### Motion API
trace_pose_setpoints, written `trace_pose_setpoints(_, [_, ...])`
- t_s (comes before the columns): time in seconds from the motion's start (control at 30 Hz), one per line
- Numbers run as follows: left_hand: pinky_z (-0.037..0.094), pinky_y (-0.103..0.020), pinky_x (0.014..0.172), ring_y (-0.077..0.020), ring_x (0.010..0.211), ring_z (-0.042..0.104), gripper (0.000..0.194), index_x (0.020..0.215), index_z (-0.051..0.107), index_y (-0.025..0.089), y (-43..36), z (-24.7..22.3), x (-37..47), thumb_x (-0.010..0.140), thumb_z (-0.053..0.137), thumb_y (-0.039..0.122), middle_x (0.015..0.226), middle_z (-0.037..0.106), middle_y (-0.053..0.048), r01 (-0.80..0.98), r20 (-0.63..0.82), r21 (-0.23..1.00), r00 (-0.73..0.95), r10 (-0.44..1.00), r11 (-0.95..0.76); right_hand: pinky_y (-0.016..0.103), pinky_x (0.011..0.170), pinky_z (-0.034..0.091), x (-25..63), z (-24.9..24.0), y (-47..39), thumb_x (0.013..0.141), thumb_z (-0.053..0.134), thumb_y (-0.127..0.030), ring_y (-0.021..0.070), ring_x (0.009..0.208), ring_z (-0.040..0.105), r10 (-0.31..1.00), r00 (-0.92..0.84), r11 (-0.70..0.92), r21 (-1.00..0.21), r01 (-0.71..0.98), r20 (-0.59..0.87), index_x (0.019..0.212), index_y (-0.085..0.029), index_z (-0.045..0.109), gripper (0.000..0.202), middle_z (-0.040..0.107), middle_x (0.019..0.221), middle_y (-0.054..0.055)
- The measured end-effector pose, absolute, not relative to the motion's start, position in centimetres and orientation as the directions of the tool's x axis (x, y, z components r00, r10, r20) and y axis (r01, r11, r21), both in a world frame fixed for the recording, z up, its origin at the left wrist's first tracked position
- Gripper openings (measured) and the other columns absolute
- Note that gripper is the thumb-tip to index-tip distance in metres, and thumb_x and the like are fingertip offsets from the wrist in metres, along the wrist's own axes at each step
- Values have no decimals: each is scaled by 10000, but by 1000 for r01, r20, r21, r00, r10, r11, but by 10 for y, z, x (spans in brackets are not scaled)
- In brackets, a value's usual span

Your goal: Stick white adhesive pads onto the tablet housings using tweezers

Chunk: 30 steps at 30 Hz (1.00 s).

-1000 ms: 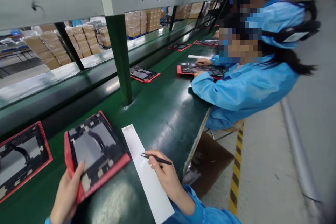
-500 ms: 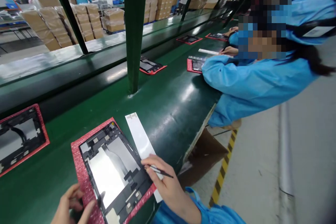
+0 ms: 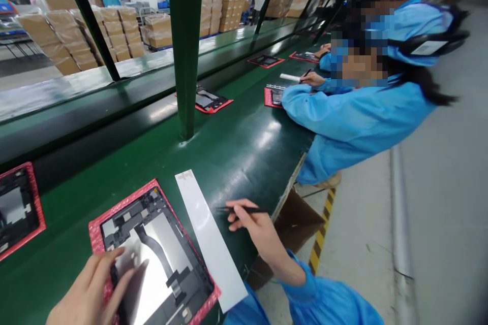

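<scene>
Head view, near left: an uncovered tablet [image 3: 152, 279] lies inner side up on red bubble wrap [image 3: 96, 236] upon the green table [image 3: 244, 162]. Its near end is cut off by the lower border, and glare whitens part of its silver plate. The left hand [image 3: 86, 289] lies over the tablet's left edge, half spread, thumb and forefinger apart; the remaining fingers are largely concealed, and whether the hand grips the edge or merely touches it cannot be made out. To the right, the right hand [image 3: 263, 233] is curled, with black tweezers [image 3: 247, 209] pinched between thumb and fingers; their blurred tips point left, and the gap between them is indistinct. Between tablet and right hand lies a white strip [image 3: 209, 238], one end bearing pale tape. A second tablet [image 3: 17, 208], far left of the first, is truncated by the left border. Farther off, a green post [image 3: 186, 56] partly hides another device [image 3: 211, 101]. At far right, a co-worker's blue sleeve [image 3: 305, 106] covers most of a further device [image 3: 273, 96].
</scene>
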<state>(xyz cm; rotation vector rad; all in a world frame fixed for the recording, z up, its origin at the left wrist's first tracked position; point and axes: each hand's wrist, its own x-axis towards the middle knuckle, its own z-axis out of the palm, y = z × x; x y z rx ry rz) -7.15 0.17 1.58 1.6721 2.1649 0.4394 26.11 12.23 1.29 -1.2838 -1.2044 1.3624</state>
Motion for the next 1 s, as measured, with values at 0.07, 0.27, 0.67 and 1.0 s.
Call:
trace_pose_setpoints(0.07, [554, -338, 785, -232, 988, 654, 304, 1111, 620, 416, 46, 28, -48, 864, 461, 496, 1144, 656, -7, 923, 68, 375, 66, 995, -87, 267, 526, 569, 259, 13, 153, 826, 608, -555, 139, 531, 637, 989, -66, -136, -991, -11, -135, 917, -165, 651, 402, 647, 650, 10])
trace_pose_setpoints(0.27, [480, -406, 896, -249, 1082, 582, 326, 1210, 615, 230, 175, 10, 28, 916, 494, 305, 1235, 619, -111, 875, 210, 147, 429, 879, -462, 206, 429, 522, 225, 0, 236, 793, 643, -520, 128, 493, 646, 994, -86, -60, -998, 35, -63, 814, -209, 508, 339, 668, 613, -17])
trace_pose_setpoints(0.67, [435, -434, 900, -279, 1195, 493, 393, 1319, 527, 304, 189, -9, 28, 934, 477, 365, 1359, 541, -88, 862, 202, 63, 483, 852, -504, 262, 567, 545, 209, -10, 267, 856, 628, -312, 194, 645, 726, 987, -152, 90, -960, 264, 51, 748, -235, 488, 193, 659, 595, -26])
trace_pose_setpoints(1.0, [438, -432, 900, -283, 1190, 498, 404, 1322, 527, 307, 189, -10, 28, 927, 488, 377, 1351, 545, -90, 863, 204, 58, 483, 852, -503, 276, 561, 557, 210, -6, 267, 870, 611, -315, 210, 634, 735, 979, -201, 107, -943, 315, 44, 774, -239, 475, 183, 692, 636, -3])
